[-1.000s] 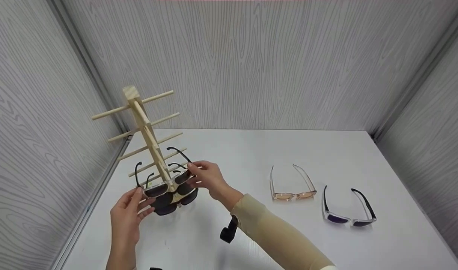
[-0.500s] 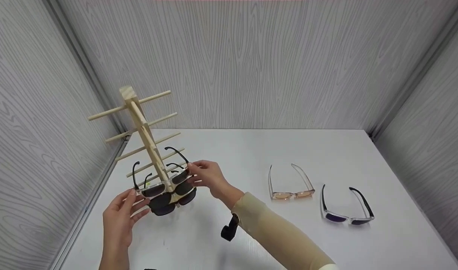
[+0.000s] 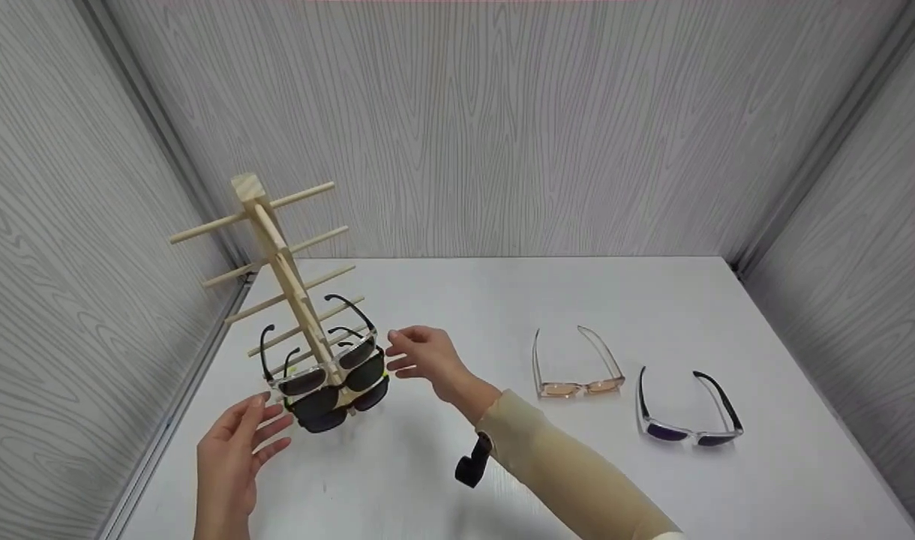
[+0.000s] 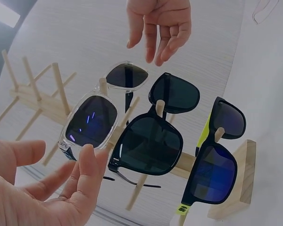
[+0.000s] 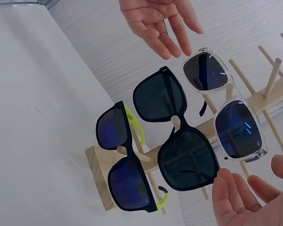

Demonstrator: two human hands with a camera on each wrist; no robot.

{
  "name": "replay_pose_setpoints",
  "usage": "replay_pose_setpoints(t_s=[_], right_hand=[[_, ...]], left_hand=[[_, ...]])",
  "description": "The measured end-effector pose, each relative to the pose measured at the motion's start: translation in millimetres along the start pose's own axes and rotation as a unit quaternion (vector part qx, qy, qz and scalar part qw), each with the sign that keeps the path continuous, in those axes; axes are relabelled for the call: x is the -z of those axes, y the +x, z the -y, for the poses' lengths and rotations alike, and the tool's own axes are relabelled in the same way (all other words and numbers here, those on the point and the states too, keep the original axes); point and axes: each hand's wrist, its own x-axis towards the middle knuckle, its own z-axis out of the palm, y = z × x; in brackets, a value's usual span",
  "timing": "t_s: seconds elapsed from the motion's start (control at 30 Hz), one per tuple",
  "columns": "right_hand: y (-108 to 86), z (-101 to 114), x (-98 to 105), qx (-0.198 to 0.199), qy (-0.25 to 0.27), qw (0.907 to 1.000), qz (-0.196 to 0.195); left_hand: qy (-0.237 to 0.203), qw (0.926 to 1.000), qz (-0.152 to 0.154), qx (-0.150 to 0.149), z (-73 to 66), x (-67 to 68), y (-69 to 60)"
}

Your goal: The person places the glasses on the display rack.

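On the pegs of a wooden display rack [image 3: 292, 289] hang three pairs of sunglasses, one above another. The top pair is the clear-framed sunglasses [image 3: 304, 382] with dark temples. Beneath it are black-framed sunglasses [image 4: 148, 143], and lowest a dark pair with yellow-green temples [image 5: 128, 183]. My left hand [image 3: 231, 454] is beside the left end of the clear pair, fingers loosely bent and holding nothing; whether a fingertip touches the frame I cannot tell. On the other side my right hand [image 3: 431, 358] is apart from the clear pair, fingers loosely bent around nothing.
Peach-lensed glasses [image 3: 577, 388] lie unfolded on the white table [image 3: 457, 300] to the right. Farther right lie more clear-framed sunglasses [image 3: 690, 435] with dark temples. Bare upper pegs [image 3: 300, 196] stick out from both sides of the rack. Grey wood-grain panels [image 3: 457, 127] enclose the table.
Both hands have let go of the clear-framed sunglasses, which now hang on the rack. The right hand has drawn off to the right, the left hand slightly down and left.
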Motion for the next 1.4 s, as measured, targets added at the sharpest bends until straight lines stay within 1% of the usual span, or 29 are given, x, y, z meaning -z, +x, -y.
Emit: replay_pose_setpoints(t_s=[0.17,0.33,0.6,0.77,0.93,1.2,1.3,1.4], right_hand=[[-4.4,-8.7,7.1,-0.006,0.012,0.9999,0.004],[-7.9,-19.6,16.2,-0.012,0.018,0.9998,-0.003],[-13.6,-36.5,29.5,-0.022,0.033,0.9991,-0.013],[-18.8,-42.9,36.8,-0.026,0.039,0.9987,-0.021],[-22.9,-50.9,47.8,-0.026,0.044,0.9983,-0.028],[-31.6,-60.3,65.7,-0.024,0.057,0.9976,-0.029],[-35.0,-62.7,72.4,-0.021,0.058,0.9976,-0.031],[-38.8,-65.3,79.1,-0.023,0.058,0.9974,-0.036]], left_hand=[[0.017,0.9997,0.007,0.014,5.1,-1.7,-4.4],[0.028,0.9990,0.023,0.027,10.9,-6.4,-8.1],[0.027,0.9963,0.053,0.062,21.7,-13.6,-13.4],[0.037,0.9943,0.064,0.077,30.6,-17.8,-13.4],[0.037,0.9918,0.074,0.097,39.7,-24.5,-13.0],[0.053,0.9865,0.088,0.128,49.4,-35.8,-11.9],[0.059,0.9835,0.096,0.141,52.2,-40.8,-11.2],[0.060,0.9815,0.106,0.148,55.4,-44.8,-10.9]])
